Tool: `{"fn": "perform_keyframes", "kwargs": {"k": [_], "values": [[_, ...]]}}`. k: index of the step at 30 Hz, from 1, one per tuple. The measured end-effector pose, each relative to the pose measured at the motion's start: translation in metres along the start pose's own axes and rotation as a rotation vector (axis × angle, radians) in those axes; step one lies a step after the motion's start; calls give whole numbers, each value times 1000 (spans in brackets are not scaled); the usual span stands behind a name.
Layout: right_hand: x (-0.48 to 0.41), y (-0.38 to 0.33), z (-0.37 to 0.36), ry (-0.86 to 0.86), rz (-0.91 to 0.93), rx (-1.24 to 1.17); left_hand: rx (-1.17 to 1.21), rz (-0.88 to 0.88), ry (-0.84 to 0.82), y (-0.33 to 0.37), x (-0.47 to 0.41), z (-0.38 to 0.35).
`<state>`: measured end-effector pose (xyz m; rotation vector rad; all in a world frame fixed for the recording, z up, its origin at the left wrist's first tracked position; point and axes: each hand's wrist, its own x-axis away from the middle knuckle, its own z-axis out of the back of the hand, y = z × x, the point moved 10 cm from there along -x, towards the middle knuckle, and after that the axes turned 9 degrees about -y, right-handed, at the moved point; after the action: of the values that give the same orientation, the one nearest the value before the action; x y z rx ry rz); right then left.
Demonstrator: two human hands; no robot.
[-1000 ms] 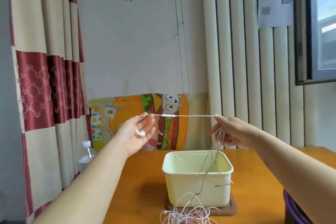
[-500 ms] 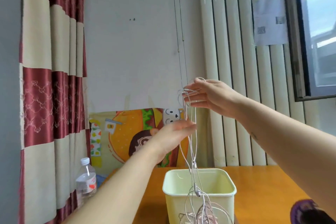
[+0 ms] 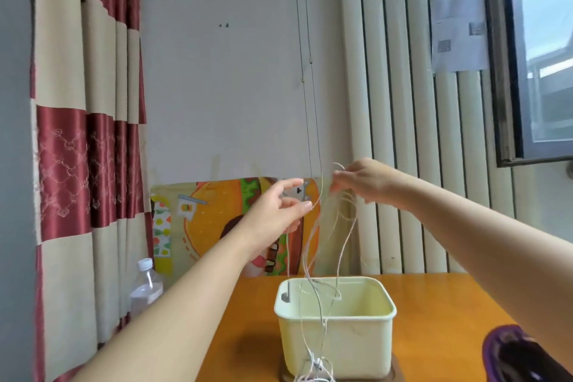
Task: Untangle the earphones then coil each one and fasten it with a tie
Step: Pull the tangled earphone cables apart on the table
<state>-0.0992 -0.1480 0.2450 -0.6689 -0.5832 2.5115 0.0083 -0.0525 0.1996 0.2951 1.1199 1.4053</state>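
Observation:
Thin white earphone cables (image 3: 312, 260) hang in several loose strands from my two raised hands down past the front of a pale yellow tub (image 3: 336, 316), ending in a tangle (image 3: 314, 374) at the frame's bottom edge. My right hand (image 3: 361, 181) is held high and pinches looped cable in its fingertips. My left hand (image 3: 279, 211), just left of it and a little lower, holds one strand between thumb and fingers. The two hands are a short gap apart. No tie is in view.
The tub stands on a brown mat (image 3: 286, 374) on an orange table (image 3: 434, 319). A plastic water bottle (image 3: 145, 287) sits at the left by a red and cream curtain (image 3: 83, 133). A purple bin (image 3: 521, 353) is at the lower right. Blind cords (image 3: 307, 71) hang above the hands.
My right hand has come down from its higher position and the left hand has risen slightly. The hands now sit side by side, with the cable strands spread out below them.

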Motion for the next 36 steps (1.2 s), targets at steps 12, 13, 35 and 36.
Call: {"fn": "perform_keyframes", "kwargs": {"k": [12,13,35,36], "values": [[9,24,-62,-239,-115,-334,-37,221,-263,-39,20,-37],[9,25,-65,-253,-115,-398,-6,211,-286,-37,21,-42],[22,117,-91,46,-421,-1401,-253,66,382,-56,28,59],[21,107,-101,-42,-422,-1522,-24,92,416,-68,29,60]]}}
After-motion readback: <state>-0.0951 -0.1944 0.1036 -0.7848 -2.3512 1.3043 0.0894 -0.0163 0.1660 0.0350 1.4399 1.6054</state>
